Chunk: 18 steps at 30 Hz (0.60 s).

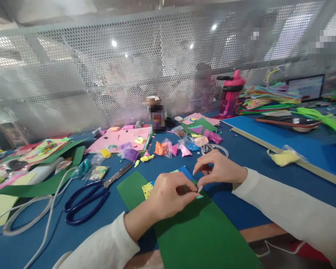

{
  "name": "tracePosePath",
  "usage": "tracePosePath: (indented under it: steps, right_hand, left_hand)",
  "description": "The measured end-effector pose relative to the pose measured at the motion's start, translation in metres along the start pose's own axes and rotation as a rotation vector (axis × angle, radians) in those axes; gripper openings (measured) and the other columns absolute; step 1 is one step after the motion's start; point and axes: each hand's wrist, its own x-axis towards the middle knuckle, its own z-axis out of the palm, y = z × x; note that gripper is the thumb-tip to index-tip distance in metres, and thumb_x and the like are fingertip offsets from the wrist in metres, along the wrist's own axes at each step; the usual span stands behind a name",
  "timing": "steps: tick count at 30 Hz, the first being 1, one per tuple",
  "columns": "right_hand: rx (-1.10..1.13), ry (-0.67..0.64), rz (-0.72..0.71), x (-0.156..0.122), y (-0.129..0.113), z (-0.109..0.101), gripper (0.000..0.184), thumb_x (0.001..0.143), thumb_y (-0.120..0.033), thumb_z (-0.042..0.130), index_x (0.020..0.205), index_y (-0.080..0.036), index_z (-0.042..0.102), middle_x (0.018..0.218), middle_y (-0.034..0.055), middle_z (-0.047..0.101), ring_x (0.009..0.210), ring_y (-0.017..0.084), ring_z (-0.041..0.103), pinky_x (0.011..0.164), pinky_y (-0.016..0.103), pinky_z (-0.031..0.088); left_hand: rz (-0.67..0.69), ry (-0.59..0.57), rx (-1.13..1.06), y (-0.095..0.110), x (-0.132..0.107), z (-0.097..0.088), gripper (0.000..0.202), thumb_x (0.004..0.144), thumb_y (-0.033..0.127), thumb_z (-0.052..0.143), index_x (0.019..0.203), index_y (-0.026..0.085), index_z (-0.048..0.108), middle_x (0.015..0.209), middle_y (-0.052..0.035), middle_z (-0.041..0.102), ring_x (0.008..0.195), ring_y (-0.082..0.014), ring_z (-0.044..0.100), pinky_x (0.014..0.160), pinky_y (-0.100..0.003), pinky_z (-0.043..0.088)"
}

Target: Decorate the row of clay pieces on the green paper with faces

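Observation:
Both of my hands are over a dark green sheet (pixel 204 231), which lies on the blue table and sticks out past its front edge. My left hand (pixel 170 196) is closed, thumb and forefinger pinched together just above the sheet. From the right, my right hand (pixel 220 168) meets it with its fingertips also pinched, almost touching the left ones. Whatever the fingertips hold is too small to make out. Partly hidden behind my left hand are a yellow dotted piece (pixel 147 189) and a blue piece (pixel 186 172) on the sheet.
Blue-handled scissors (pixel 100 194) lie left, near a white cable (pixel 49 213). Several small bags of coloured clay, one purple (pixel 131 154), are spread behind the sheet. A pink bottle (pixel 231 95), a cup (pixel 156 114) and a phone (pixel 288 121) are farther back, before a perforated metal screen (pixel 123 82).

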Motion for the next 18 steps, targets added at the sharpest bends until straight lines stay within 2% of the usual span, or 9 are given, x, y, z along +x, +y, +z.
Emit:
tracePosePath:
  steps: [6, 8, 10, 11, 13, 15, 16, 18]
  right_hand:
    - [-0.031, -0.006, -0.042, -0.0014, -0.0014, 0.0006, 0.036, 0.058, -0.046, 0.075, 0.071, -0.014, 0.068, 0.053, 0.0006, 0.056, 0.047, 0.011, 0.051, 0.045, 0.023, 0.041]
    - [-0.084, 0.037, -0.105, -0.0019, -0.0007, 0.0003, 0.038, 0.059, -0.048, 0.074, 0.076, -0.015, 0.067, 0.064, 0.004, 0.061, 0.059, 0.015, 0.058, 0.057, 0.027, 0.047]
    - [-0.168, 0.07, -0.14, -0.0024, 0.0, -0.0001, 0.046, 0.06, -0.051, 0.073, 0.091, -0.016, 0.066, 0.089, 0.0098, 0.065, 0.084, 0.023, 0.061, 0.077, 0.035, 0.048]
    - [-0.217, 0.075, -0.136, -0.0028, 0.0002, -0.0003, 0.057, 0.061, -0.053, 0.071, 0.104, -0.018, 0.062, 0.108, 0.0125, 0.06, 0.101, 0.027, 0.056, 0.089, 0.039, 0.043]
    - [-0.307, 0.077, -0.112, -0.0036, 0.0004, -0.0006, 0.086, 0.061, -0.059, 0.067, 0.132, -0.021, 0.039, 0.14, 0.013, 0.034, 0.127, 0.033, 0.032, 0.103, 0.047, 0.028]
    - [-0.367, 0.064, -0.106, -0.0042, 0.0005, -0.0008, 0.105, 0.061, -0.065, 0.063, 0.143, -0.024, 0.011, 0.149, 0.0086, 0.007, 0.134, 0.033, 0.009, 0.107, 0.049, 0.016]
    - [-0.383, 0.052, -0.116, -0.0043, 0.0006, -0.0007, 0.109, 0.061, -0.066, 0.062, 0.143, -0.025, 0.004, 0.149, 0.0066, 0.001, 0.134, 0.033, 0.003, 0.108, 0.049, 0.013]
    - [-0.397, 0.027, -0.138, -0.0042, 0.0011, -0.0003, 0.11, 0.062, -0.066, 0.061, 0.143, -0.026, -0.001, 0.15, 0.0045, -0.002, 0.135, 0.031, -0.001, 0.108, 0.048, 0.01]
  left_hand:
    - [0.002, -0.031, -0.054, -0.0013, -0.0005, 0.0001, 0.003, 0.069, 0.019, 0.068, 0.071, 0.018, 0.066, 0.067, 0.0022, 0.065, 0.055, -0.006, 0.054, 0.054, -0.015, 0.042]
    - [-0.005, -0.024, -0.061, -0.0014, -0.0004, -0.0007, 0.003, 0.069, 0.019, 0.067, 0.071, 0.018, 0.066, 0.067, 0.0022, 0.065, 0.055, -0.006, 0.054, 0.054, -0.015, 0.042]
    - [-0.012, -0.013, -0.058, -0.0012, -0.0004, -0.0015, 0.003, 0.068, 0.017, 0.066, 0.071, 0.017, 0.065, 0.066, 0.0023, 0.064, 0.053, -0.0058, 0.053, 0.052, -0.015, 0.041]
    - [-0.013, -0.009, -0.055, -0.001, -0.0006, -0.0019, 0.004, 0.068, 0.017, 0.066, 0.071, 0.017, 0.065, 0.065, 0.0024, 0.063, 0.052, -0.0057, 0.052, 0.051, -0.015, 0.041]
    - [-0.004, -0.011, -0.046, -0.0007, -0.0011, -0.0023, 0.004, 0.068, 0.017, 0.066, 0.072, 0.017, 0.064, 0.065, 0.0027, 0.062, 0.051, -0.0054, 0.052, 0.05, -0.015, 0.04]
    - [0.015, -0.031, -0.033, -0.0012, -0.0015, -0.0024, 0.004, 0.068, 0.016, 0.065, 0.072, 0.017, 0.063, 0.065, 0.0032, 0.061, 0.052, -0.0051, 0.051, 0.051, -0.015, 0.04]
    - [0.025, -0.044, -0.025, -0.0018, -0.0015, -0.0023, 0.004, 0.068, 0.016, 0.065, 0.071, 0.017, 0.063, 0.064, 0.0035, 0.061, 0.051, -0.0049, 0.051, 0.051, -0.015, 0.04]
    - [0.039, -0.073, -0.006, -0.0037, -0.0009, -0.0023, 0.004, 0.068, 0.016, 0.066, 0.07, 0.017, 0.063, 0.062, 0.004, 0.059, 0.051, -0.0048, 0.049, 0.05, -0.015, 0.038]
